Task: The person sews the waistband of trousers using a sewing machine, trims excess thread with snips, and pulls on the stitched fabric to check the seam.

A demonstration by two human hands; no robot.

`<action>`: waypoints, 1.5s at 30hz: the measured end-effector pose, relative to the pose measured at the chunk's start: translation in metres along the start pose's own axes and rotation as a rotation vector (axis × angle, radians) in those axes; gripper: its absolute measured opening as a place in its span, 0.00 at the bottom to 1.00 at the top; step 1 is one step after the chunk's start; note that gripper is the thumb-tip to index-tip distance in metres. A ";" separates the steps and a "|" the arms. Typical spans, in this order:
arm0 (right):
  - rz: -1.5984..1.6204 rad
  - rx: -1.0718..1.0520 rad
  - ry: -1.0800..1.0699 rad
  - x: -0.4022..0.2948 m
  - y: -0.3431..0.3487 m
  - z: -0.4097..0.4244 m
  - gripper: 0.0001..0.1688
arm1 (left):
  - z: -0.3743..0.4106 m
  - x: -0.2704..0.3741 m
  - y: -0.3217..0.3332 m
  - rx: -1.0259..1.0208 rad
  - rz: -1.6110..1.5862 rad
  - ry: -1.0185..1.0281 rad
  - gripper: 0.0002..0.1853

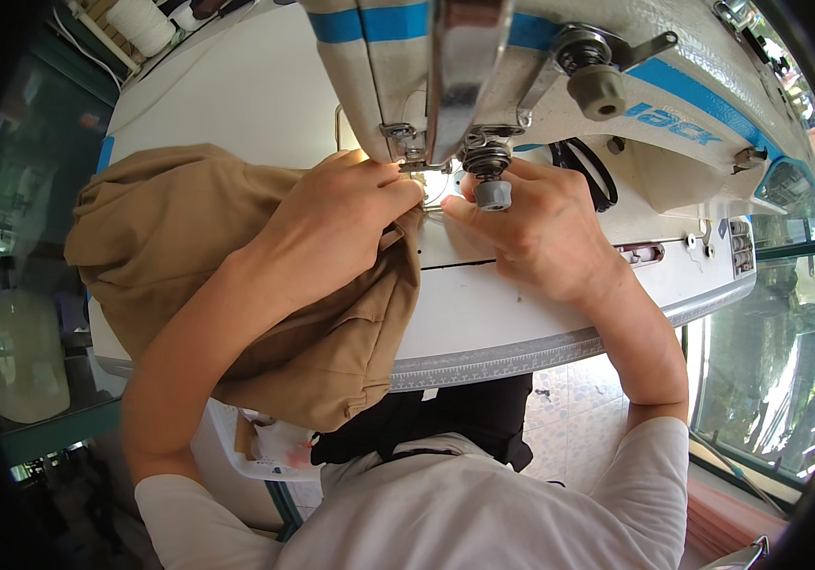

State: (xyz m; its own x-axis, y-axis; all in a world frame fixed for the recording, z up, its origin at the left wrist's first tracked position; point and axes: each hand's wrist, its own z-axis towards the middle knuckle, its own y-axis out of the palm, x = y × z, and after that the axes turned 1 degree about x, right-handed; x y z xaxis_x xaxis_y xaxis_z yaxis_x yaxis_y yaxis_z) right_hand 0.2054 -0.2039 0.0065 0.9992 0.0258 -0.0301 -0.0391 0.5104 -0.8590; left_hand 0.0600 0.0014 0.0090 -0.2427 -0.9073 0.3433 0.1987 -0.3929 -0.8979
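Observation:
My left hand (339, 214) grips the edge of a brown cloth garment (172, 206), its fingertips close beside the lit needle area (436, 178) of a Jack sewing machine (396, 85). The garment lies bunched to the left and hangs over the table's front edge. On the other side of the needle, my right hand (553, 228) has its fingers curled, thumb pointing left towards the needle. A grey tension knob (493, 195) covers part of those fingers, so whether they pinch anything is hidden.
A ruler strip (500, 367) runs along the front edge of the white table (236, 85). Bobbins (692, 242) lie at the right, near a bobbin rack (741, 246). A white thread cone (140, 27) stands at the back left. Below the table sits a white plastic bin (225, 445).

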 end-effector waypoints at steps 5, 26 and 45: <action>-0.017 0.018 0.008 -0.002 0.001 -0.002 0.07 | 0.004 0.004 -0.002 -0.098 0.118 -0.030 0.12; -0.004 0.052 0.045 -0.003 0.003 -0.003 0.10 | -0.033 0.007 0.014 0.162 -0.027 0.018 0.24; -0.082 -0.083 0.106 -0.001 0.008 -0.008 0.37 | -0.026 -0.004 0.016 0.204 -0.006 0.054 0.24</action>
State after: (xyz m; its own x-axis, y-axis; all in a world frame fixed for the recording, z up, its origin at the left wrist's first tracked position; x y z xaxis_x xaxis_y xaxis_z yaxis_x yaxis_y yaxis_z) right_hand 0.2044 -0.2067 -0.0047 0.9943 -0.1060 -0.0084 0.0387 0.4345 -0.8999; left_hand 0.0392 0.0024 -0.0144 -0.2943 -0.8975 0.3283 0.3835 -0.4256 -0.8196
